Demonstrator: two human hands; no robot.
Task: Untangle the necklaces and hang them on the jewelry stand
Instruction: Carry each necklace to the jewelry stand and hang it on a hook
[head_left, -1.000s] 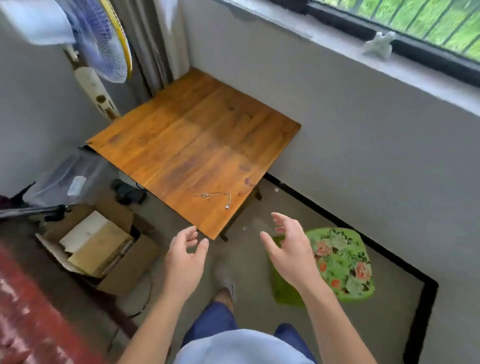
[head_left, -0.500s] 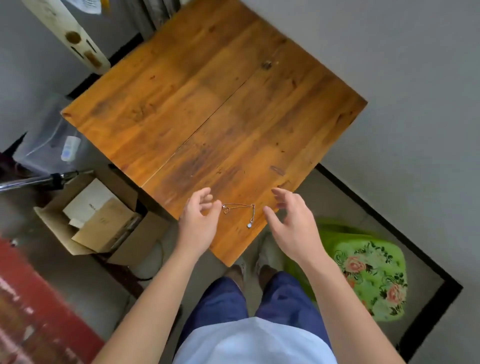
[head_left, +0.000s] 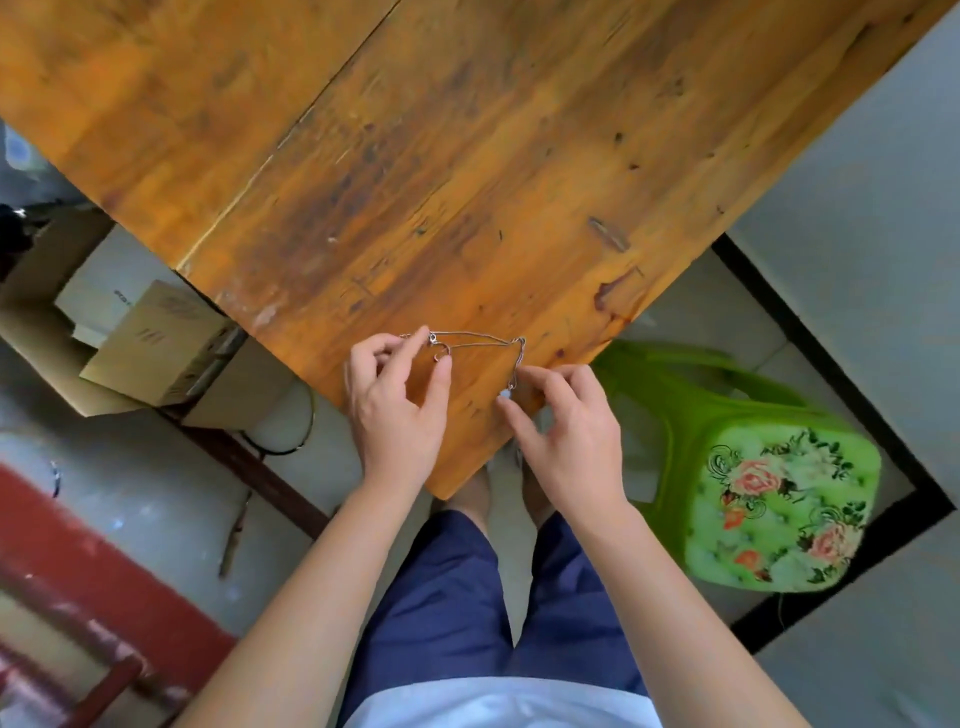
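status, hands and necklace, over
Left hand pinches thin silver chain necklace, clasp end. Right hand at pendant end, grip unclear. Lies on brown wooden table; no stand visible.

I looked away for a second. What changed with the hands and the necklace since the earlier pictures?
Both hands moved forward onto the thin silver necklace chain: the left hand now pinches its clasp end, the right hand pinches by the pendant end. Earlier both were open and empty. The chain lies in the same place near the corner of the wooden table; the green floral stool stayed put.
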